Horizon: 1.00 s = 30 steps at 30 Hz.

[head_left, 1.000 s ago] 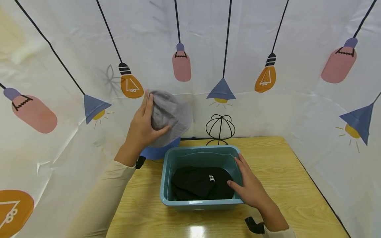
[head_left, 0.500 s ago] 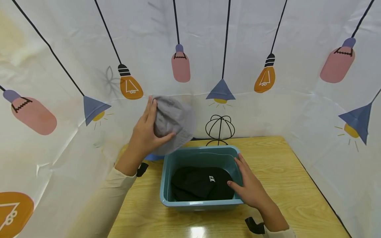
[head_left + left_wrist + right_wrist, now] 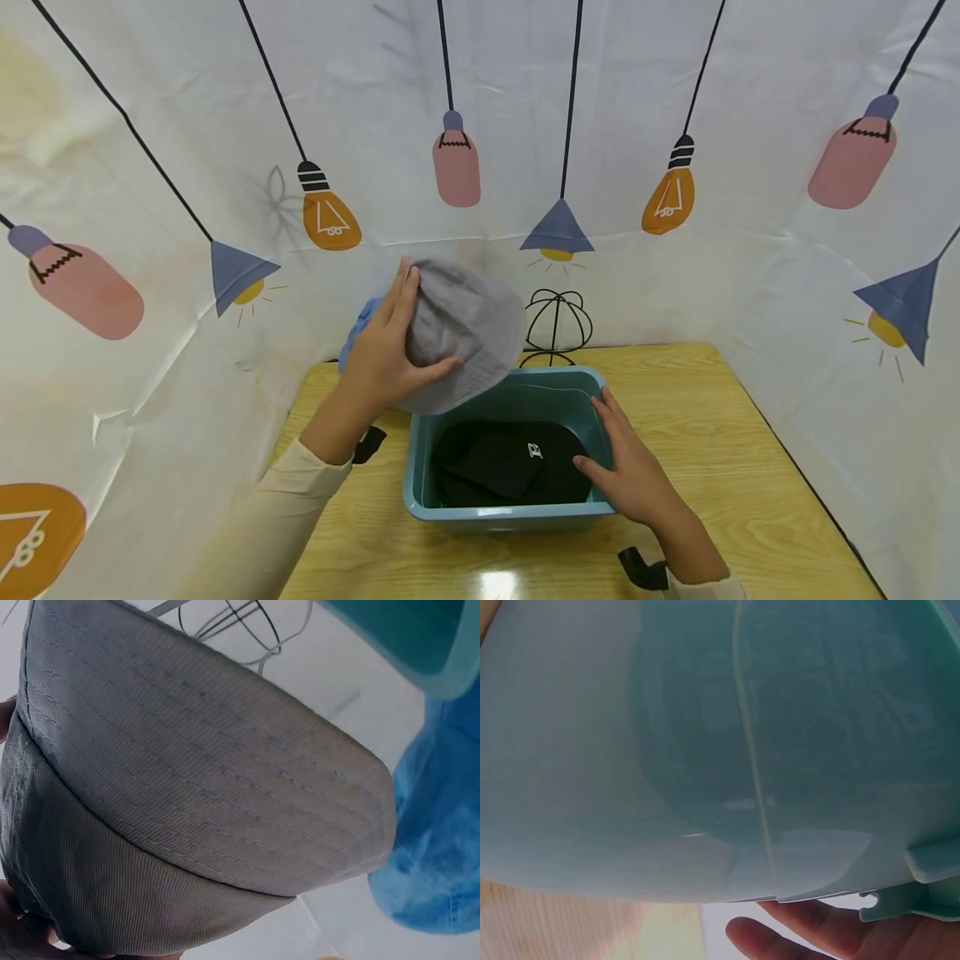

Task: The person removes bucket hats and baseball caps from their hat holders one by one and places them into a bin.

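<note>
My left hand [image 3: 382,358] holds a grey bucket hat [image 3: 468,325] by its crown, thumb on the near side, over the back left of a teal basin [image 3: 502,513]. Rows of stitching run along the hat's brim [image 3: 217,750] in the left wrist view. Inside the basin lies a black cap [image 3: 487,462] with a small white letter mark. My right hand [image 3: 626,462] rests on the basin's right rim, fingers extended and thumb over the inside. In the right wrist view the basin wall [image 3: 690,750] hides part of that hand's fingers [image 3: 817,922].
A blue hat [image 3: 360,329] stands behind the left hand, mostly hidden; its blue cloth [image 3: 435,825] shows beside the grey brim. Behind the basin is a black wire hat stand [image 3: 555,329]. The wooden table [image 3: 697,417] meets a white sheet [image 3: 750,292] printed with lamps.
My left hand has carried the grey hat right and down, nearer the basin. More of the blue hat's top now shows to the left of the hand. The right hand has stayed put.
</note>
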### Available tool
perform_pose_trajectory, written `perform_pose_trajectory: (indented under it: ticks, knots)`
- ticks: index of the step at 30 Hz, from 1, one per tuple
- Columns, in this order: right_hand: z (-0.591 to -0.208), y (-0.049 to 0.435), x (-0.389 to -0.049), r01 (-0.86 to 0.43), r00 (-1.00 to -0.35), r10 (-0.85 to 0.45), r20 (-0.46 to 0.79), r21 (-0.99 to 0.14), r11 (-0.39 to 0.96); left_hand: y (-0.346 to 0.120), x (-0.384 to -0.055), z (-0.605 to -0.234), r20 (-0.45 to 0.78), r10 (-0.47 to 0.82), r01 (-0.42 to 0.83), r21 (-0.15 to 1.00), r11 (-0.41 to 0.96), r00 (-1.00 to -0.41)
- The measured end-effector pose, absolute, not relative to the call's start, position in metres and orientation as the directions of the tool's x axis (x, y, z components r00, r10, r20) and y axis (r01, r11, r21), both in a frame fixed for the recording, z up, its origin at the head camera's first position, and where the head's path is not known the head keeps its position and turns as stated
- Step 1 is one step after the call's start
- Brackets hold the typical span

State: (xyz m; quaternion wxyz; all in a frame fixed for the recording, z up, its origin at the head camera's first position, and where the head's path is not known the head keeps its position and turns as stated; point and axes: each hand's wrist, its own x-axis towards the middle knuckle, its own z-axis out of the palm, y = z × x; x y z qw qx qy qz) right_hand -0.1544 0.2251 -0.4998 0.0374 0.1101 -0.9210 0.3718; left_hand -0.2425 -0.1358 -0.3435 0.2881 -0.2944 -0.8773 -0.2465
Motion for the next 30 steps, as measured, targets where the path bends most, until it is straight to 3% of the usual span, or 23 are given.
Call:
perform_pose_trajectory:
  ticks: [30]
  knots:
    - [-0.503,0.226,-0.155,-0.252,-0.968,-0.178,0.178,-0.664,0.704,-0.101,-0.202,-0.378,0.569,0.507,0.753,0.373,0.543,-0.647]
